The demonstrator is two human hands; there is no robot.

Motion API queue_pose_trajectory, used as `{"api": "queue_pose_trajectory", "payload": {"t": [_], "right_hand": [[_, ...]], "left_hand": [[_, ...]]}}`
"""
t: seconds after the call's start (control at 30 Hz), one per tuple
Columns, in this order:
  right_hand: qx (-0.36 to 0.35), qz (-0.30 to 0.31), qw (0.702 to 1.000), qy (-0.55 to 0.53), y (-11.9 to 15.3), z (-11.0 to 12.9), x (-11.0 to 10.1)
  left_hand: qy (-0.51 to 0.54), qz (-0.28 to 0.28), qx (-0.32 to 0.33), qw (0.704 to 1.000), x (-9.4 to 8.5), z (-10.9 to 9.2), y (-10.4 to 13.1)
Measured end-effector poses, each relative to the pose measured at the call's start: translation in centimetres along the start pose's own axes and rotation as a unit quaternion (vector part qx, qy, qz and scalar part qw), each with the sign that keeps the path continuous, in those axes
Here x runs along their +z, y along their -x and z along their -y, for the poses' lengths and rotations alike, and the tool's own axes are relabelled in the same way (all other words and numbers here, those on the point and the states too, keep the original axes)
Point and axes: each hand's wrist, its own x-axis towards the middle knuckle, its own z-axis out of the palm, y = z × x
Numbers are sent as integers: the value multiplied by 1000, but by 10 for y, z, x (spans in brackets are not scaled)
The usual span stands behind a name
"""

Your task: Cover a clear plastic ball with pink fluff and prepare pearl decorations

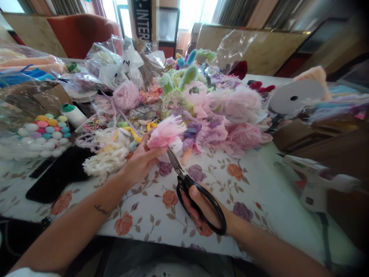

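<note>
Over the near middle of the table, my left hand (pixel 145 156) is closed around a fluffy pink and white tuft (pixel 167 132), of yarn or fabric strips. Its frayed ends stick up and to the right. My right hand (pixel 197 204) has thumb and fingers through the handles of black-handled scissors (pixel 184 181). The scissor tips point up and left and meet the lower edge of the tuft; the blades look nearly closed. Whether they grip any strands I cannot make out. Cream fringed yarn (pixel 106 161) lies left of my left hand.
Behind the tuft is a heap of pink and lilac ruffled material (pixel 213 130) with a doll (pixel 173 102) in green rabbit ears. Coloured pompoms (pixel 47 134) in plastic and a black phone-like slab (pixel 60 177) lie left. A glue gun (pixel 314 181) and ribbon spool (pixel 294 96) are right.
</note>
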Motion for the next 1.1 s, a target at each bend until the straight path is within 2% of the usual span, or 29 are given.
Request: {"api": "queue_pose_trajectory", "payload": {"t": [0.2, 0.5, 0.83, 1.1], "right_hand": [[19, 5, 1000, 5, 0, 0, -1], [35, -2, 999, -7, 2, 0, 1], [12, -15, 1000, -22, 2, 1, 2], [-7, -7, 1000, -9, 0, 2, 3]], "left_hand": [[7, -20, 0, 1000, -4, -2, -1], [3, -12, 1, 1000, -5, -2, -2], [-10, -22, 3, 1000, 2, -4, -1], [-6, -10, -2, 1000, -1, -4, 0]]}}
